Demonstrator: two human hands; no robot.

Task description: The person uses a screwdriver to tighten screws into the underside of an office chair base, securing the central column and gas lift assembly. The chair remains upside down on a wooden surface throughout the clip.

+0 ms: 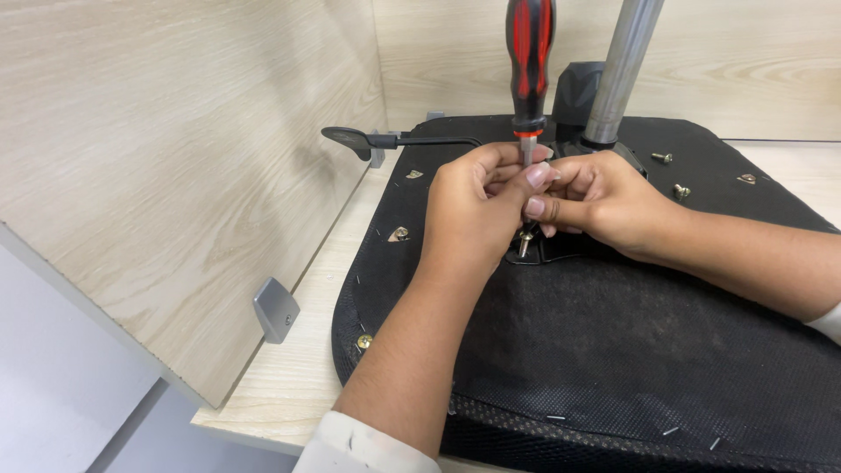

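Note:
An upturned black chair seat (613, 350) lies on a light wooden desk. A screwdriver with a red and black handle (531, 61) stands upright over a screw (525, 243) at a black metal plate in the seat's middle. My left hand (473, 206) pinches the screwdriver's metal shaft just below the handle. My right hand (604, 206) meets it from the right, its fingertips also on the shaft. The screw's head and the tip show under my fingers.
A silver gas-lift column (620, 70) rises from the seat behind my hands, with a black lever (385, 138) sticking out to the left. Two loose screws (672, 173) lie on the seat at the back right. Wooden partition panels stand left and behind.

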